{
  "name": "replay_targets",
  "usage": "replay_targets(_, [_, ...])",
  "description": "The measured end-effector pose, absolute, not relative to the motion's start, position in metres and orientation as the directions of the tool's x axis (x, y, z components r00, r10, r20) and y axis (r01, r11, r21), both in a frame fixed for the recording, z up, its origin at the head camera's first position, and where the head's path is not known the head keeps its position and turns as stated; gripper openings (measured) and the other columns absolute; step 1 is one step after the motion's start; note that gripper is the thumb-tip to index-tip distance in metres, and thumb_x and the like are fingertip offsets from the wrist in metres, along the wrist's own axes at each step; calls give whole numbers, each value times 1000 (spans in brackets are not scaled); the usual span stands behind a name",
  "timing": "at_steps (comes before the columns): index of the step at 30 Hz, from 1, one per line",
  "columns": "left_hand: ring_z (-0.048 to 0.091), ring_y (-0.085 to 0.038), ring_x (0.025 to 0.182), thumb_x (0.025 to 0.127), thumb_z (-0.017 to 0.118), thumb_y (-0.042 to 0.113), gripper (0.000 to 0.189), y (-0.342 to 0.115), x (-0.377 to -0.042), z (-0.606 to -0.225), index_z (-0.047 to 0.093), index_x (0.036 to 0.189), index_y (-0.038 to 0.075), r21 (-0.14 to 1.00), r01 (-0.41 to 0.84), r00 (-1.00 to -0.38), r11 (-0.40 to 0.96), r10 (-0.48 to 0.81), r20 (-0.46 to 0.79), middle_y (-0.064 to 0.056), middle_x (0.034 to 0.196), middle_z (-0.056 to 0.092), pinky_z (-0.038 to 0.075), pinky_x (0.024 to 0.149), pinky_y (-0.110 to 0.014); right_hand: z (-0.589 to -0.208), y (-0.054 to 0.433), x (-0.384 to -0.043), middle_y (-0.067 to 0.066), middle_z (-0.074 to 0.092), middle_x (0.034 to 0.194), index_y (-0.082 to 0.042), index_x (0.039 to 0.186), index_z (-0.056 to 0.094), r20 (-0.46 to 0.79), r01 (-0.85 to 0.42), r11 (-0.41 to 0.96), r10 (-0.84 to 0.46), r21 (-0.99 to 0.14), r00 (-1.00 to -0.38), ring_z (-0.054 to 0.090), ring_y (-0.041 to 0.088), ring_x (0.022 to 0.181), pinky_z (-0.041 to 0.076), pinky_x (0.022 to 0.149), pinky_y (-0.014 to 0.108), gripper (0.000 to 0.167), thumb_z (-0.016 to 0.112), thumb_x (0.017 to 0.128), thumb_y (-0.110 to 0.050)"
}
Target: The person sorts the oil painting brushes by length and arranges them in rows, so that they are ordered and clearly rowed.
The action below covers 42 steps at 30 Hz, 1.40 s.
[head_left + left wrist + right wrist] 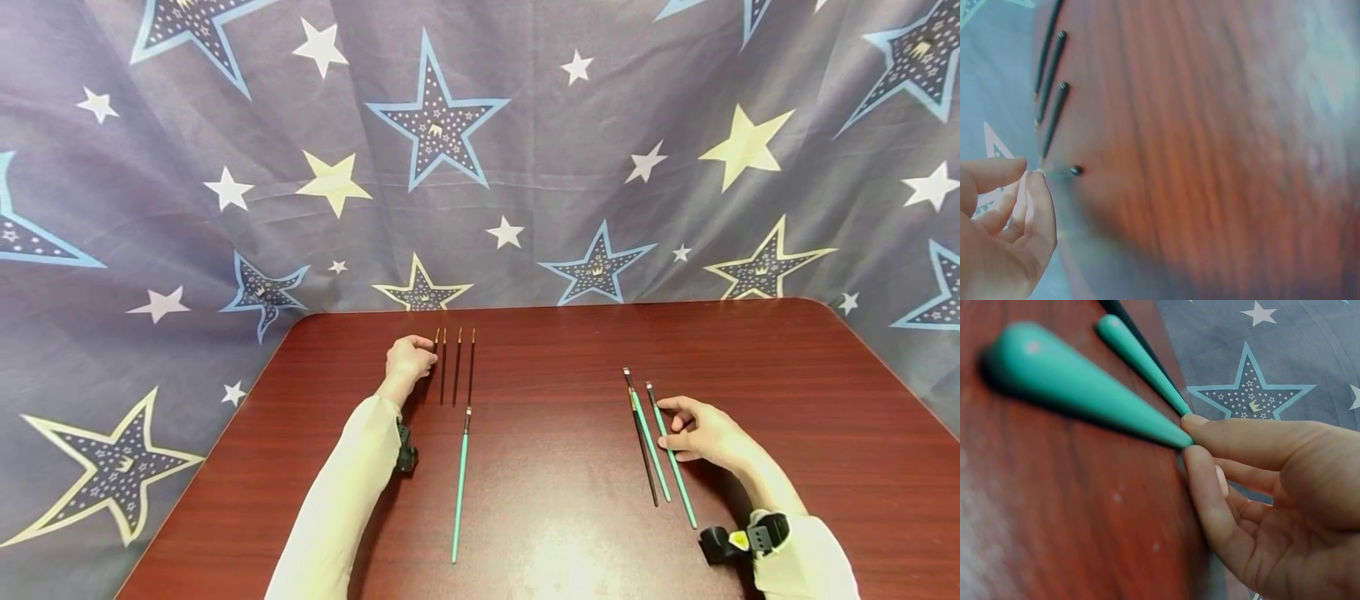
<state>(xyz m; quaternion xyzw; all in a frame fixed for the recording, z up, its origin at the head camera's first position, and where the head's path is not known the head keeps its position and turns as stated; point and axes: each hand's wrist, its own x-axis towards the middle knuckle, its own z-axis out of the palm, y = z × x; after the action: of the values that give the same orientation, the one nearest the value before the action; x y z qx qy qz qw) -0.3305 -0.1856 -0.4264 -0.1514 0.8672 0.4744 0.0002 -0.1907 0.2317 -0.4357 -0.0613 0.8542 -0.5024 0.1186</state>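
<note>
A slim, straight paintbrush with a glossy teal handle and a pale tip [678, 479] is pinched between the thumb and forefinger of the right hand [708, 433], the hand being on its right-hand side. The grip sits on the upper part, and the handle's rounded end points back toward the person; whether it is lifted off the surface I cannot tell.

The left hand [410, 358], near the far left part of the counter, pinches a thin, dark-handled paintbrush with a golden tip [1075, 170] between thumb and forefinger. This brush is the leftmost of a row of four alike; the other three, the second dark brush [442, 371], the third dark brush [457, 371] and the fourth dark brush [471, 371], lie just beside it, roughly parallel, tips pointing away.

Just left of the right hand's brush lie two more: a second teal brush [650, 442] and, close along its left, a fifth dark brush [646, 458]. A third teal brush [461, 487] lies alone, nearer the person than the row of four. That makes eight brushes: three teal, five dark.

All are on or over a reddish-brown, wood-grained counter [555, 375]. Cream sleeves [337, 492] cover both arms, and each wrist wears a small black device, one of them the right wrist device [722, 547]. Behind hangs a grey fabric backdrop printed with white, yellow and blue-edged stars [525, 183].
</note>
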Motion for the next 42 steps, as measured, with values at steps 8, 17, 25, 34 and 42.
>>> replay_targets(8, [64,-20,69,79,62,2,27,-163,-326,-422,64,106,2,863,-201,-975,464,-181,-130,-11,82,67,56,59,-26,-436,231,-190,11,43,84,11,125,41,-138,12,486,-224,-874,-965,53,13,66,58,60,30,58,69,76,-2])
replay_targets(17, [62,-23,66,78,63,0,28,-126,-311,-417,63,106,-1,894,-121,-992,432,-23,-123,-12,79,66,57,58,-29,-435,231,-190,11,43,83,11,126,40,-134,8,485,-226,-875,-965,53,13,66,57,59,29,59,69,76,-2])
replay_targets(25, [62,-25,68,79,62,-1,28,-97,-299,-415,61,108,-4,919,-115,-982,376,95,-161,-10,80,66,58,60,-30,-435,231,-190,10,43,83,10,126,40,-134,7,487,-227,-873,-965,53,13,66,58,60,29,59,69,76,-3])
replay_targets(34, [64,-28,74,80,63,1,29,-68,-288,-413,59,109,-5,923,-123,-962,364,185,-201,-14,88,67,58,64,-33,-437,232,-191,10,43,84,10,126,40,-139,11,488,-228,-873,-964,53,13,66,58,60,29,60,70,76,-4])
replay_targets(42, [57,-16,59,77,67,1,27,-41,-274,-416,61,103,-4,922,-152,-940,355,236,-246,-11,80,66,57,58,-30,-437,231,-191,10,43,83,10,126,40,-135,6,489,-229,-872,-964,53,13,66,57,60,29,60,70,76,-4])
